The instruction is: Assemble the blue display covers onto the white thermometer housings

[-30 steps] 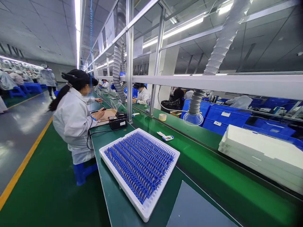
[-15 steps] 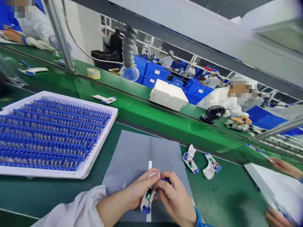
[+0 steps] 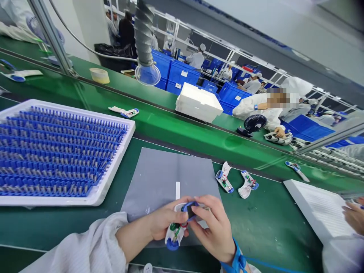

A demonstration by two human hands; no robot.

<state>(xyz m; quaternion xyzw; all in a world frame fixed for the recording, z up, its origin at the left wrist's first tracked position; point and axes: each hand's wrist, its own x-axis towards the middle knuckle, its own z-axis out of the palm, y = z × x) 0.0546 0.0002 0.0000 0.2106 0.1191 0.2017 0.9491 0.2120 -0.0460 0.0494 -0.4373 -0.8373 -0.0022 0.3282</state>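
My left hand (image 3: pixel 162 223) is closed around a white curved plastic housing (image 3: pixel 170 242), blue at its lower end, with a green circuit board and red wires inside. My right hand (image 3: pixel 214 227) pinches a small blue-framed part with a dark window (image 3: pixel 191 210) at the housing's upper end. My left thumb also touches that frame. Whether the frame is seated in the housing I cannot tell. Both hands are above a grey mat (image 3: pixel 156 174) with a white strip. To its right lie two similar wired housings, one (image 3: pixel 225 177) beside the other (image 3: pixel 248 184).
A white tray (image 3: pixel 116 172) of upright blue parts with metallic pins stands left. Behind runs a green belt (image 3: pixel 170 136), carrying another housing (image 3: pixel 129 112) and one farther right (image 3: pixel 297 170). A co-worker's hand (image 3: pixel 354 217) is over a white foam tray (image 3: pixel 305 206) at right.
The blue-framed part has turned so its dark window shows at the housing's top. A housing held by the co-worker at right now lies on the belt. The camera view has shifted slightly.
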